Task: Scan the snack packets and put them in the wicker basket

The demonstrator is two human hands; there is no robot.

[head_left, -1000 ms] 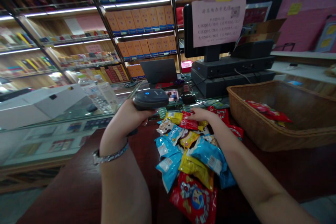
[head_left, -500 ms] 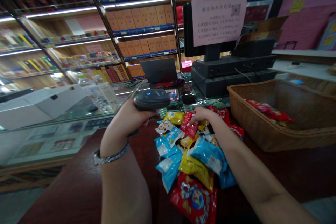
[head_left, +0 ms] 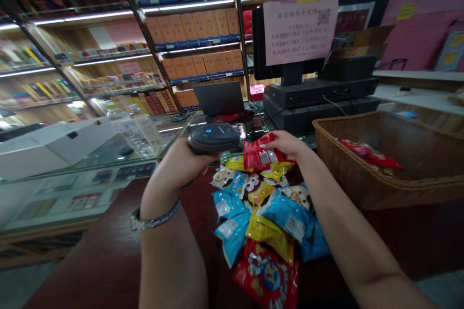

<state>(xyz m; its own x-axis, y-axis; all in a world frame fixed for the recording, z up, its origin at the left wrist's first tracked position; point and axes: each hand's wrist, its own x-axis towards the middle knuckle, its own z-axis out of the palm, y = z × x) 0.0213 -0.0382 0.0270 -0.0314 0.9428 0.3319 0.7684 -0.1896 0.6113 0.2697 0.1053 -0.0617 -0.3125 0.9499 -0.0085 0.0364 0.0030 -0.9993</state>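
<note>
My left hand (head_left: 183, 166) is shut around the grip of a black handheld barcode scanner (head_left: 213, 138), whose blue light is lit. My right hand (head_left: 286, 144) pinches a red snack packet (head_left: 258, 154) just right of the scanner's head, raised above the heap. Below them, a heap of blue, yellow and red snack packets (head_left: 286, 217) lies on the dark wooden counter (head_left: 90, 260). A large red cartoon-printed packet (head_left: 266, 275) lies at the heap's near end. A metal bracelet (head_left: 155, 217) circles my left wrist.
A wicker basket (head_left: 362, 164) holding red packets stands right of the heap. Behind are a glass display counter (head_left: 83, 164), plastic bottles (head_left: 132, 130), a laptop (head_left: 218, 98), and a black till with monitor (head_left: 319, 96). Stocked shelves (head_left: 192, 34) line the back.
My right hand has lifted the red packet off the heap, up toward the scanner. The scanner has shifted slightly right, and the packets below have settled a little.
</note>
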